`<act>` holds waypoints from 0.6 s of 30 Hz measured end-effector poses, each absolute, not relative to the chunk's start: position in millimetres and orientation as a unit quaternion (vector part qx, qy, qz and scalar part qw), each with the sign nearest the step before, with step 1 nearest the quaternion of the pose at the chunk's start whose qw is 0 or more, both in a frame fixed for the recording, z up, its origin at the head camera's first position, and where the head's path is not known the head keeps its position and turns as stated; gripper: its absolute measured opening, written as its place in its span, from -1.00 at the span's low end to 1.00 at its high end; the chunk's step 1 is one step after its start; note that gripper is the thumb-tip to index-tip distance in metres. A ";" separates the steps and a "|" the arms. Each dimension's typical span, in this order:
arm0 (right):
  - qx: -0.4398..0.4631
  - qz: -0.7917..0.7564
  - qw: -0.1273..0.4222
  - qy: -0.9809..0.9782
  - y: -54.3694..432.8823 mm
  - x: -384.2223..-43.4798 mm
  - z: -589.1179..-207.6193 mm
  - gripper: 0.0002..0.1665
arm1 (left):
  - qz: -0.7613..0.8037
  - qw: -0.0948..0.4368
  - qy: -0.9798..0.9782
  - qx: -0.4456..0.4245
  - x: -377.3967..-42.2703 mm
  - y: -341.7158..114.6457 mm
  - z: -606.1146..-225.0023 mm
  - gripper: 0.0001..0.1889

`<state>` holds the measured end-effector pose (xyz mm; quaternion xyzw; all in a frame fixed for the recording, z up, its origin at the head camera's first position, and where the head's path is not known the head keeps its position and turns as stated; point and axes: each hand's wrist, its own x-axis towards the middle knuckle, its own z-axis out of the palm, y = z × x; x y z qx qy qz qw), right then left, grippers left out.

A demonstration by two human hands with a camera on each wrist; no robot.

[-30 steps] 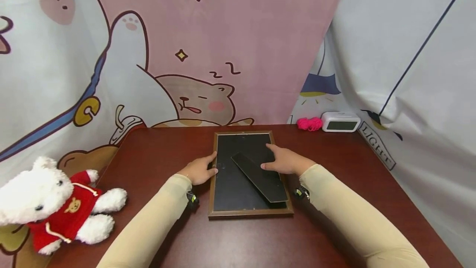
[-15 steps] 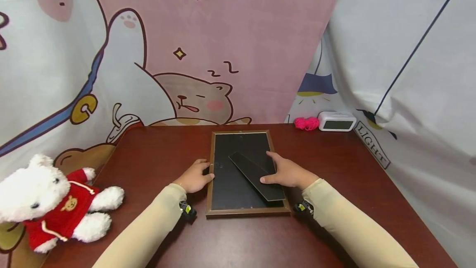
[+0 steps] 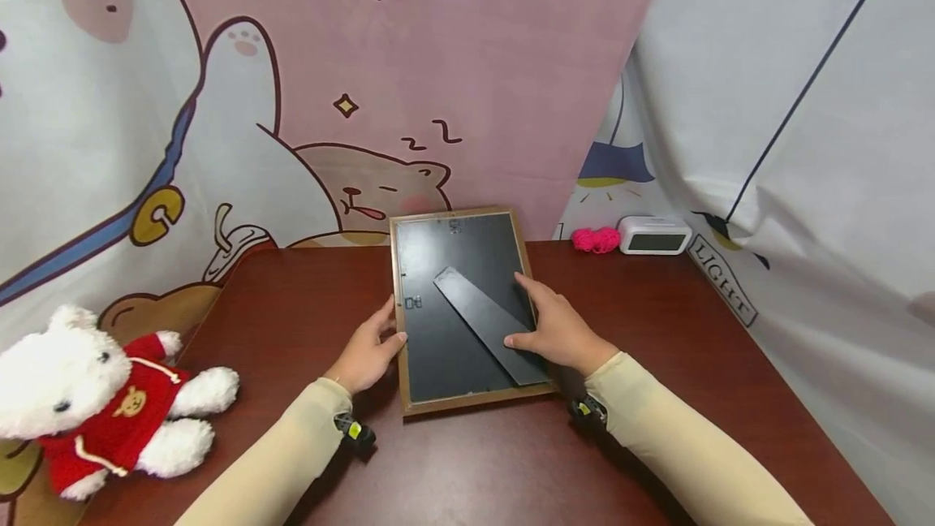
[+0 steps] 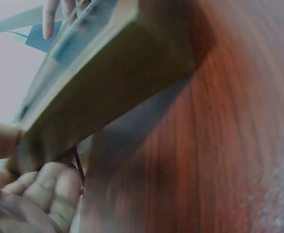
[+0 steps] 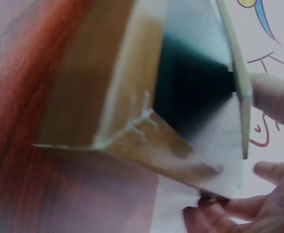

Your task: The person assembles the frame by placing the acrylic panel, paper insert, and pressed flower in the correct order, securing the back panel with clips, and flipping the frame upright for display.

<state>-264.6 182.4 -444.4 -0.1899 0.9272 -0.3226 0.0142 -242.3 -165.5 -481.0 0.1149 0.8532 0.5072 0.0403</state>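
A picture frame (image 3: 445, 347) with a brown wooden rim and black backing is tilted, its far end raised from the table. Its black easel leg (image 3: 482, 323) slants across the back and stands off the backing in the right wrist view. My left hand (image 3: 365, 351) grips the left side, thumb on top, and in the left wrist view fingers (image 4: 55, 189) curl beneath the rim (image 4: 98, 82). On the right side my right hand (image 3: 562, 331) holds the rim, its thumb over the easel leg. Below the near corner (image 5: 127, 126), fingertips show at the far part of the rim.
The red-brown table (image 3: 467, 469) runs back to a printed cloth (image 3: 511, 63). At the back right are a bundle of pink yarn (image 3: 595, 239) and a white digital clock (image 3: 654, 235). A white plush toy (image 3: 124, 404) in a red sweater lies at the left edge.
The picture frame lay flat; its far end has risen and it has turned slightly and shifted left. My left fingers have gone from resting at the rim to gripping under it.
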 end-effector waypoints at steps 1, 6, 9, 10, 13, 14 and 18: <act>-0.192 -0.324 0.004 0.926 181.1 -264.6 -442.6 0.33 | 0.523 0.035 0.844 0.113 -241.4 -166.5 -480.5 -0.18; -0.197 -0.324 -0.035 0.925 176.2 -264.9 -434.3 0.29 | 0.575 0.005 0.807 0.133 -237.5 -168.4 -476.0 -0.09; -0.194 -0.308 -0.056 0.930 171.8 -263.6 -431.2 0.27 | 0.579 -0.018 0.802 0.147 -235.6 -169.3 -474.2 -0.06; -0.192 -0.298 -0.069 0.933 170.0 -262.9 -430.7 0.27 | 0.579 -0.027 0.801 0.151 -235.3 -169.3 -473.5 -0.05; -0.189 -0.263 -0.120 0.939 163.6 -258.9 -429.2 0.24 | 0.560 -0.054 0.811 0.162 -233.9 -168.9 -471.2 -0.03; -0.192 -0.249 -0.140 0.939 161.0 -257.1 -429.0 0.22 | 0.552 -0.065 0.815 0.163 -233.5 -168.6 -470.6 -0.03; -0.224 -0.205 -0.180 0.936 151.1 -251.2 -429.9 0.15 | 0.527 -0.099 0.828 0.165 -231.8 -167.6 -468.1 0.00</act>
